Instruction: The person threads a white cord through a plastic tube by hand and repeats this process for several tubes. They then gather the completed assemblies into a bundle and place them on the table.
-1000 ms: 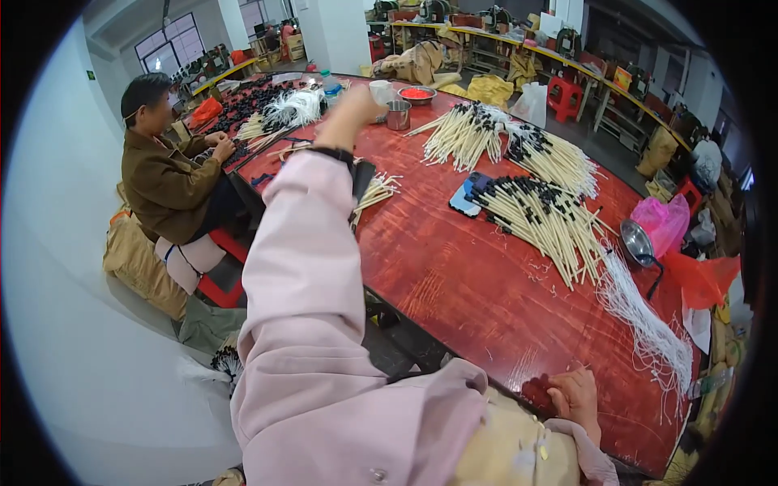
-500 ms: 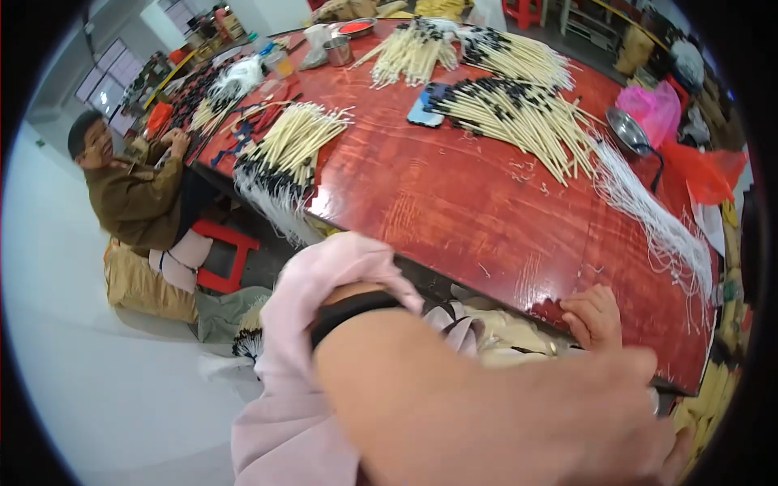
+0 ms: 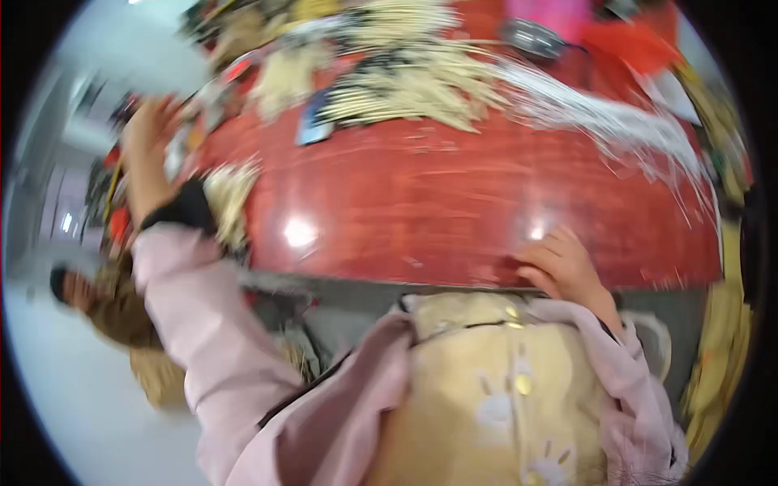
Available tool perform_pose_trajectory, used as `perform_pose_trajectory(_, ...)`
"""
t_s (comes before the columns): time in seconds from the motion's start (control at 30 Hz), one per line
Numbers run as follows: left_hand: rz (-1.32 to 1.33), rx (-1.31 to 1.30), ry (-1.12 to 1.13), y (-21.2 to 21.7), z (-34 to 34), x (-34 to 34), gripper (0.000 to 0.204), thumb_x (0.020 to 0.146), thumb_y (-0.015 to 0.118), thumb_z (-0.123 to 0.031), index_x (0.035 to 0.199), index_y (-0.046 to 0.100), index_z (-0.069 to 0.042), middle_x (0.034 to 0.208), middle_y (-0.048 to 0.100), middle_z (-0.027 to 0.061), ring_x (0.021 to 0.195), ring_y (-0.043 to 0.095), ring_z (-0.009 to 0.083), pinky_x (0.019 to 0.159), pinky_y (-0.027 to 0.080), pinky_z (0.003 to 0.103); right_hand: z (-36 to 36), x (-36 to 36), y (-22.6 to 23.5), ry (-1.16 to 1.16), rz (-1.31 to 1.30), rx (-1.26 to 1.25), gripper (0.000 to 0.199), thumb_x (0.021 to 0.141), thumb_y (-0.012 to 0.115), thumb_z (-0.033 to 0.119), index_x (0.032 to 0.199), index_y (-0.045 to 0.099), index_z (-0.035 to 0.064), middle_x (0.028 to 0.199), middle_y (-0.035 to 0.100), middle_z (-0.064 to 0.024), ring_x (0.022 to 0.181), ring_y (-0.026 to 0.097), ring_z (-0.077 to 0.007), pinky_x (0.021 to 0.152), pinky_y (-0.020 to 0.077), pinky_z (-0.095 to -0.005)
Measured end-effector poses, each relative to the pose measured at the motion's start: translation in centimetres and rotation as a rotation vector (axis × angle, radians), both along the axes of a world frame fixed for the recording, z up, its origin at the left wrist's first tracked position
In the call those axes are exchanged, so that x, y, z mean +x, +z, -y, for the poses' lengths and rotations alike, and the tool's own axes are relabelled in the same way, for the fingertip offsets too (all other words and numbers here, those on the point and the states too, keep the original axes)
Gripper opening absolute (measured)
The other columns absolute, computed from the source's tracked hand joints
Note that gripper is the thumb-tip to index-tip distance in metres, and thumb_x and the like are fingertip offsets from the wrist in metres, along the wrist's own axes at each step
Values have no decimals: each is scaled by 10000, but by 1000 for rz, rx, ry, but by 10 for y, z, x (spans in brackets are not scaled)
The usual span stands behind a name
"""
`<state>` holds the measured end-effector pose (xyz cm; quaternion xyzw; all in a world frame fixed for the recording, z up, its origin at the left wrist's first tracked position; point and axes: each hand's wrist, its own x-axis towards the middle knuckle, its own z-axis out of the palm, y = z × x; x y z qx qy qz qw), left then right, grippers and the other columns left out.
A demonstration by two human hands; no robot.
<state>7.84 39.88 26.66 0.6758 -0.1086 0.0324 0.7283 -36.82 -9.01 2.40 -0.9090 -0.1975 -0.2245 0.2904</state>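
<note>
Red lacquered wood fills the middle of the frame: the table (image 3: 454,211), glossy, with two bright glare spots. The right hand (image 3: 563,267) rests on its near edge, lower right of centre, fingers loosely curled against the rim and gripping nothing. The left hand (image 3: 150,125) is raised at the upper left on a pink sleeve (image 3: 194,300) with a black cuff; it is badly blurred, so I cannot tell how far it is open or whether it has hold of anything. Nearest to it, just below the cuff, lies a small pale stick bundle (image 3: 231,194) at the table's left edge. Larger stick heaps (image 3: 413,85) spread across the top centre, with thin white strands (image 3: 616,121) fanning to the upper right.

The likely trouble here is the swinging left arm: it passes close over the small bundle, and the sleeve could sweep sticks off the edge. The heavy blur suggests a fast head turn, which would make any reach poorly aimed.

Half a second ago the left forearm filled the lower frame close to the camera; now it is stretched out to the upper left, while the right hand has stayed on the table edge. A seated person (image 3: 97,300) remains at the left.
</note>
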Motion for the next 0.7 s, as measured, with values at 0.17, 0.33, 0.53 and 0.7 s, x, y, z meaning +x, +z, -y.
perform_pose_trajectory(0.17,-16,494,-298,-100,199,-115,283,957,652,-228,1157,702,-35,1031,733,55,948,692,147,850,529,307,20,-4,-2,-134,-106,-10,271,837,783,200,1058,704,65,1043,708,-58,915,610,-273,819,473,-404)
perform_pose_trajectory(0.33,504,871,-729,-199,337,-211,237,903,705,-172,1075,736,-12,984,733,191,921,721,321,830,562,380,55,-15,11,-219,-118,-89,343,828,779,182,1133,684,55,1093,694,-66,959,608,-285,846,474,-412)
perform_pose_trajectory(0.53,763,1103,-560,-234,446,-217,262,873,741,-238,979,673,-9,959,675,204,923,699,396,808,568,475,90,-2,21,-429,-147,-179,433,817,780,171,1209,654,34,1151,670,-100,1014,601,-312,887,474,-424)
perform_pose_trajectory(0.7,635,1176,-444,-260,497,-213,239,881,722,-213,973,651,-3,981,670,219,912,693,406,793,569,495,102,10,18,-500,-158,-163,497,810,786,165,1262,633,26,1220,643,-126,1078,591,-328,938,471,-429)
